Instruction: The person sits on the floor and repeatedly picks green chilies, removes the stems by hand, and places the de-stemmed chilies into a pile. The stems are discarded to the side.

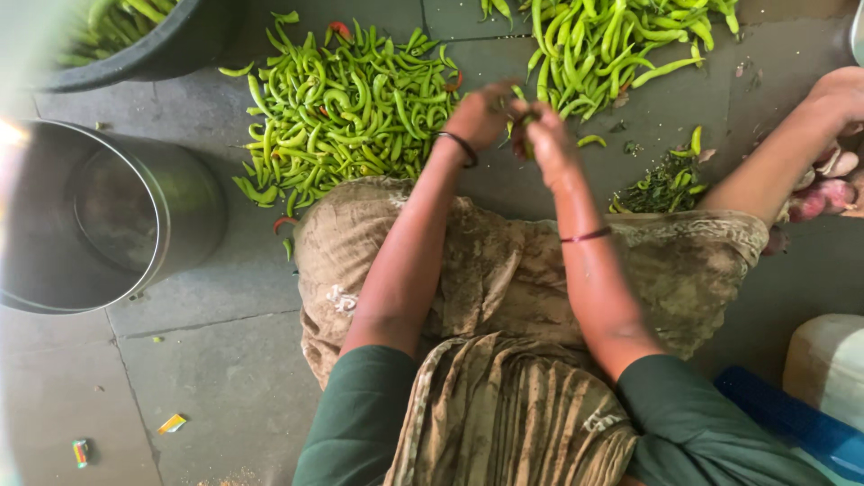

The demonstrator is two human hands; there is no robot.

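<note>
My left hand (481, 112) and my right hand (547, 144) meet over the grey floor, pinching one green chilli (519, 119) between their fingertips. A black band circles the left wrist and a red thread the right. A big heap of green chillies (346, 112) lies just left of my left hand. A second heap of green chillies (612, 45) lies beyond my right hand. A small pile of dark green stems (661, 184) sits to the right of my right forearm.
A steel pot (94, 220) stands at the left, and a dark tub (175, 45) with chillies is at the top left. Another person's foot (823, 193) rests at the right edge. A white container (828, 364) and a blue object (792, 418) sit at the lower right.
</note>
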